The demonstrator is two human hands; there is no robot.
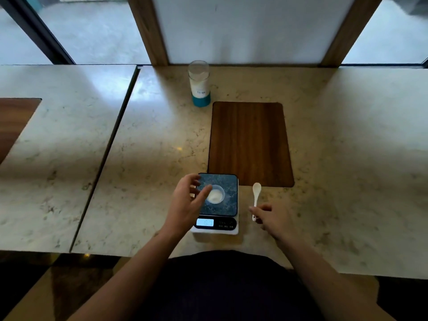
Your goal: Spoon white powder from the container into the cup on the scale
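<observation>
A small clear cup (216,194) with white powder in it stands on the dark platform of a kitchen scale (229,181), whose display (205,222) is lit. My left hand (188,200) hovers at the cup's left side, fingers spread and empty, thumb tip near the rim. A white spoon (256,193) lies on the marble counter right of the scale. My right hand (275,220) pinches the spoon's handle end. The powder container (199,83), a clear jar with a teal base and a label, stands far back on the counter.
A dark wooden inlay panel (250,144) sits in the counter beyond the scale. A seam (108,144) splits the counter from a second slab on the left. Window frames and wooden posts rise behind the counter's far edge.
</observation>
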